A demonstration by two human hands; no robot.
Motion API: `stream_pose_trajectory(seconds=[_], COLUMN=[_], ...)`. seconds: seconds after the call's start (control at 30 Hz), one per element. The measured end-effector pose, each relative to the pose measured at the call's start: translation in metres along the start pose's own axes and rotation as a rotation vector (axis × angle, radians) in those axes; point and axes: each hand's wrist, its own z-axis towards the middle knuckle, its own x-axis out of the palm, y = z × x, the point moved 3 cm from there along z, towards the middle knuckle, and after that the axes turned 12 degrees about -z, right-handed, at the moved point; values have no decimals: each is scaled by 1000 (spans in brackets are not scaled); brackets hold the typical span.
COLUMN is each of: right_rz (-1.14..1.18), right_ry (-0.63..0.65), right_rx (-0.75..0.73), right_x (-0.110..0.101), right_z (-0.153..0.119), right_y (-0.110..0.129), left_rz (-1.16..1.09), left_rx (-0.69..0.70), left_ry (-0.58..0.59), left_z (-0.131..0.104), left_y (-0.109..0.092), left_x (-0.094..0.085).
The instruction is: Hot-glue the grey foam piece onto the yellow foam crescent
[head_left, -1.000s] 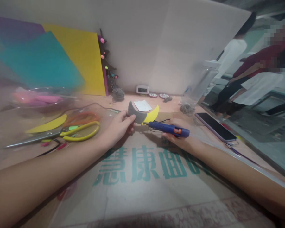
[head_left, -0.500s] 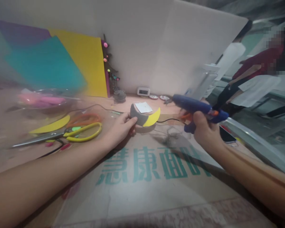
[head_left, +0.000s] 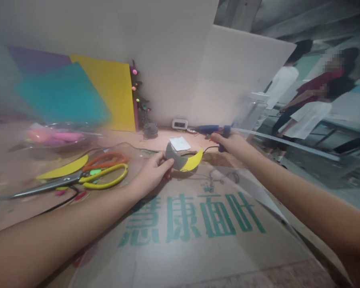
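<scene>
My left hand (head_left: pixel 157 170) pinches the end of a crescent-shaped piece (head_left: pixel 192 162), grey at the left and yellow at the right, low over the board. Toward the back right of the table, my right hand (head_left: pixel 229 142) is wrapped round the handle of a blue glue gun (head_left: pixel 208 129), its nozzle pointing left. From the gun's rear a long, whitish glue stick (head_left: pixel 288 143) sticks out to the right. Just behind the crescent lies a small white paper square (head_left: pixel 180 143).
Scissors (head_left: pixel 105 179) with yellow and orange handles lie left, beside a yellow cutout (head_left: pixel 67 166). Behind them are a clear bowl (head_left: pixel 75 127) of pink pieces and coloured sheets (head_left: pixel 108 96). A small clock (head_left: pixel 179 124) stands at the back. People (head_left: pixel 309 108) stand off to the right.
My right hand has carried the glue gun away to the back and left, its stick now plain to see. My left hand keeps the crescent nearly in place. The view has shifted slightly.
</scene>
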Motion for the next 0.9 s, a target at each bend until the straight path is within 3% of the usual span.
stream_pose_trajectory(seconds=[0.13,0.33,0.43,0.57,0.8,0.9], right_rz=[-59,-51,-98,-171,-232,-94], right_ry=[87,176,184,172,50,134], right_rx=[-21,-67,-107,-169,-405,-396], right_x=[33,72,70,51,21,24], right_z=[24,35,38,29,-37,-60], right_y=[8,12,9,1,2,18], left_rz=[12,17,-7,-50,-75,-83], left_rx=[-15,-7,-21,-23,-36,-30], left_ry=[-6,-1,-15,-41,-98,-101], left_z=[1,0,0,0,0,-1], left_y=[0,0,1,1,-1,-2], left_x=[-1,-1,-1,-2,-3,-2])
